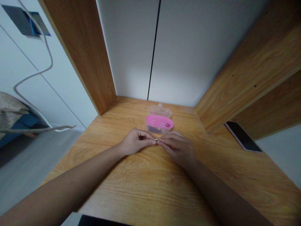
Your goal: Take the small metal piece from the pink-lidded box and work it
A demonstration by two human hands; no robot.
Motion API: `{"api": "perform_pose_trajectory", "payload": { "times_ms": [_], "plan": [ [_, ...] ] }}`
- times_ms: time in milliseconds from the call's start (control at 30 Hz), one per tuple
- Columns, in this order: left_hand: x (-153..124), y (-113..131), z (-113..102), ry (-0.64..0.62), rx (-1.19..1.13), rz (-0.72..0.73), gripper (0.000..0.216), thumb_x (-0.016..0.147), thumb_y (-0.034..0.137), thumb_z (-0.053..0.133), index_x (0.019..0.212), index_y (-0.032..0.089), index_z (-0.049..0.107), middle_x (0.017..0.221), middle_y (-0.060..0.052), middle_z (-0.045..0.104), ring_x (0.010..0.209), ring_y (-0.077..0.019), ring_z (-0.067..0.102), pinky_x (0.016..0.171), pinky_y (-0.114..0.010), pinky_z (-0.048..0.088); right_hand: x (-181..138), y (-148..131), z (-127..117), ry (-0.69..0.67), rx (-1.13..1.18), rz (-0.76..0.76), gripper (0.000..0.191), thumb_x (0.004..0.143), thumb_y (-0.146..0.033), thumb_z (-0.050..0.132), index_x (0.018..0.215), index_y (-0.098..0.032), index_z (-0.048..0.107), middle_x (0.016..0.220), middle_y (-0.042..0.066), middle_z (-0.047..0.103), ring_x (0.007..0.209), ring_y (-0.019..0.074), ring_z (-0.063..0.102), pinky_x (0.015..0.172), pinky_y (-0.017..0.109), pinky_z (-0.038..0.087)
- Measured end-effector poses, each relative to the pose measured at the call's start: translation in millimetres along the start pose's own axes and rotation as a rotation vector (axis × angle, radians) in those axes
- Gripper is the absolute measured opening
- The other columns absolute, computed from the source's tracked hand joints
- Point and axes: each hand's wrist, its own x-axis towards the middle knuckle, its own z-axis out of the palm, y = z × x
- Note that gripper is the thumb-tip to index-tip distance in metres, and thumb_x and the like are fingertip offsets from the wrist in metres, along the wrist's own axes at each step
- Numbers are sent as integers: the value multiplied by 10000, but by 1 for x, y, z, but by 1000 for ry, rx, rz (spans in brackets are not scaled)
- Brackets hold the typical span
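Between the fingertips of both hands is a small pale ring (156, 141), held just above the wooden tabletop. My left hand (138, 141) pinches its left side with thumb and forefinger. From the right, my right hand (177, 146) grips the opposite side, its fingers closed together. Directly behind the hands stands a clear plastic case (154, 129) with its lid (160, 111) tipped back. On the case's pink inner tray (158, 119) lie a dark loop (167, 125) and a few thin pale loops, too small to make out fully.
A phone (243, 136) lies on the wooden table (131, 185) at the right, beside a wooden panel (246, 69). White panels (150, 47) close off the back. A white cable (50, 59) hangs at the left. A dark object (101, 220) sits at the near edge.
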Motion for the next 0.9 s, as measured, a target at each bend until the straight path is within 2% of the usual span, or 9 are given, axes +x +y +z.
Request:
{"api": "perform_pose_trajectory", "payload": {
  "times_ms": [333,533,667,800,900],
  "plan": [
    [-1,-2,1,-1,64,-21,247,797,371,766,822,126,789,796,-72,783,678,-136,667,686,-262,525,1,0,0,-54,-42,-4,229,888,-181,715,1085,-298,723,898,13,786,798,163,714,713,308,596],
    [0,-5,0,-17,92,-34,286,801,404,759,837,122,785,796,-76,775,683,-142,662,678,-261,521,0,0,1,-105,-36,1,179,884,-161,702,1028,-266,712,879,12,782,773,159,704,712,309,582],
    [0,-3,-1,-19,106,2,378,824,494,720,805,122,781,774,-82,770,662,-142,654,653,-251,507,1,1,0,-135,-65,9,167,860,-146,707,985,-254,688,843,7,767,760,168,691,712,324,575],
    [-3,0,-3,80,193,58,532,929,561,544,751,113,769,549,-22,643,485,-93,512,512,-215,399,4,3,-10,-107,-112,37,207,837,-148,726,1006,-262,690,887,11,767,824,183,695,760,348,576],
    [-2,-1,-9,181,271,95,530,950,533,507,782,107,772,461,27,520,428,-79,393,466,-215,302,11,9,-19,-25,-158,110,175,835,-165,731,984,-253,712,916,33,755,835,190,693,772,363,569]
  ]
}}
